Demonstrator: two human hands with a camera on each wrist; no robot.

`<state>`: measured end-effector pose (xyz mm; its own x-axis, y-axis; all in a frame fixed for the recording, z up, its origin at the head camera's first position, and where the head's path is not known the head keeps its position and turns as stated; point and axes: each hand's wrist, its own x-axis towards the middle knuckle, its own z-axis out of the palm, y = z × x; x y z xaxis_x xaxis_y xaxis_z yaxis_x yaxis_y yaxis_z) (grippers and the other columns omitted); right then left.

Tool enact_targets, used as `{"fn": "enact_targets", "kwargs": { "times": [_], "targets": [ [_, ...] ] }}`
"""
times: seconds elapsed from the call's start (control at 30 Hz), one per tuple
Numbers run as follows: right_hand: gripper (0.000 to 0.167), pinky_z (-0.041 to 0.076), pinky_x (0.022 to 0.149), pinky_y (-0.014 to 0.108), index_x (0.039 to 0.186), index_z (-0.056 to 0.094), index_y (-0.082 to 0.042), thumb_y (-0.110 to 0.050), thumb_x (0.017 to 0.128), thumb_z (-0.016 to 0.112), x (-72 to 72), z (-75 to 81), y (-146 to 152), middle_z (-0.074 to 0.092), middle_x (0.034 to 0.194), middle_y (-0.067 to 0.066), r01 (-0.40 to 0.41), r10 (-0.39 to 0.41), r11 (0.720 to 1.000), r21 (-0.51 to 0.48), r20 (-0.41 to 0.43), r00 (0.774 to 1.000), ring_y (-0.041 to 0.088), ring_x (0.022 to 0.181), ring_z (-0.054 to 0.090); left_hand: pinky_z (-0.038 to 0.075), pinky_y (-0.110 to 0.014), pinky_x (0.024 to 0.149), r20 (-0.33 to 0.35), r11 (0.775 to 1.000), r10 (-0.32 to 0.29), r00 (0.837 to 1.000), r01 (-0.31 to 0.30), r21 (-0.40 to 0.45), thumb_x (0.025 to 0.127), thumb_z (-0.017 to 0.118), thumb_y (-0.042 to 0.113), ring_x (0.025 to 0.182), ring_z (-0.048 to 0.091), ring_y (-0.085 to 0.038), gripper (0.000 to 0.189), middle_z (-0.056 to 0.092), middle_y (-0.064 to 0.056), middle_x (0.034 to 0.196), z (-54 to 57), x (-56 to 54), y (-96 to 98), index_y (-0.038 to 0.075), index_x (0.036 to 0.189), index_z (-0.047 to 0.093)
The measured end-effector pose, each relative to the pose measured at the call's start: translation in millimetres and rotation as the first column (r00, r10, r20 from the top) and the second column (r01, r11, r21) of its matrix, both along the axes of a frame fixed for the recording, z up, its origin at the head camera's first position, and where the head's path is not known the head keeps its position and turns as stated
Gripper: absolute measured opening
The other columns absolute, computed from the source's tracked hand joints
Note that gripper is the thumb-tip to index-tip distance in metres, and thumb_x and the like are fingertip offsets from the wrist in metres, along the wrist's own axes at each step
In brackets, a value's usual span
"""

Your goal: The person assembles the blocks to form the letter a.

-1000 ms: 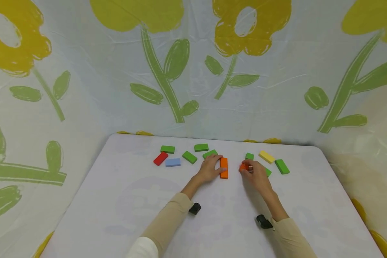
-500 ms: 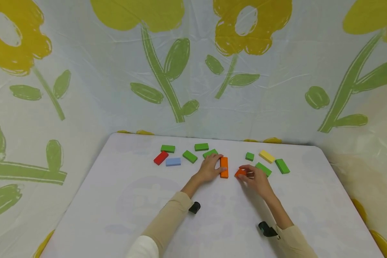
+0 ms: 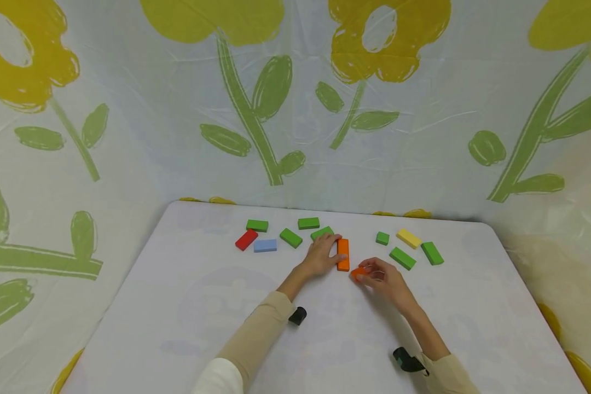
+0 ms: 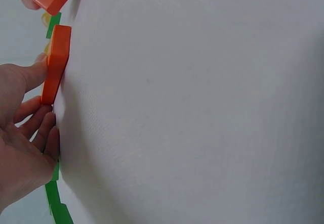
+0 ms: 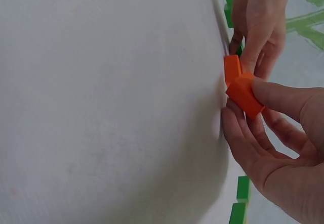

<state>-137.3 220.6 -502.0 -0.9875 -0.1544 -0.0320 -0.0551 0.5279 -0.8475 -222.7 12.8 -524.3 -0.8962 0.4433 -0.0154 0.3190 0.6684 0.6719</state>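
A long orange block (image 3: 343, 249) lies on the white table in the head view. My left hand (image 3: 320, 256) grips it, thumb on its side and index finger at its far end. In the left wrist view the thumb presses the face of the long orange block (image 4: 56, 64), other fingers by its end. My right hand (image 3: 385, 280) pinches a small orange block (image 3: 358, 274) between thumb and fingers, close to the near end of the long one. In the right wrist view the small orange block (image 5: 245, 95) is tilted and overlaps the long one.
Left of the hands lie a red block (image 3: 247, 239), a blue block (image 3: 265, 245) and several green blocks (image 3: 291, 238). To the right are a yellow block (image 3: 409, 238), a green cube (image 3: 382, 238) and other green blocks (image 3: 403, 258). A flower-printed curtain (image 3: 177, 109) stands behind the table.
My right hand has carried the small orange block left and nearer to me, away from the green blocks, toward the long orange block. The left hand has stayed in place on its block.
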Motion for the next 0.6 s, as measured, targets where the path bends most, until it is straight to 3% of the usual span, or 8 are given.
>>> {"fn": "enact_targets", "kwargs": {
  "times": [0.27, 0.6],
  "targets": [
    [0.030, 0.055, 0.080, 0.028, 0.123, 0.070, -0.002, -0.016, 0.097, 0.073, 4.4, -4.3, -4.3, 0.071, 0.119, 0.014, -0.042, 0.042, 0.999, 0.016, 0.034, 0.999, 0.028, 0.101, 0.069, 0.036, -0.046, 0.116, -0.001, 1.000, -0.001, 1.000, 0.001, -0.007, 0.102, 0.065, 0.034, 0.136, 0.046, -0.029, 0.056, 0.050, -0.010, 0.149, 0.1, 0.5, -0.9, 0.011, 0.151, 0.048],
    [0.031, 0.055, 0.092, 0.039, 0.126, 0.070, 0.002, -0.014, 0.099, 0.070, 8.1, -2.5, -10.9, 0.071, 0.124, 0.016, -0.082, 0.080, 0.996, 0.047, 0.038, 0.996, 0.031, 0.108, 0.069, 0.035, -0.046, 0.116, 0.007, 1.000, -0.005, 1.000, 0.005, -0.002, 0.103, 0.064, 0.034, 0.136, 0.045, -0.029, 0.056, 0.050, -0.011, 0.149, 2.6, 1.7, -1.6, 0.010, 0.151, 0.048]
  ]
}}
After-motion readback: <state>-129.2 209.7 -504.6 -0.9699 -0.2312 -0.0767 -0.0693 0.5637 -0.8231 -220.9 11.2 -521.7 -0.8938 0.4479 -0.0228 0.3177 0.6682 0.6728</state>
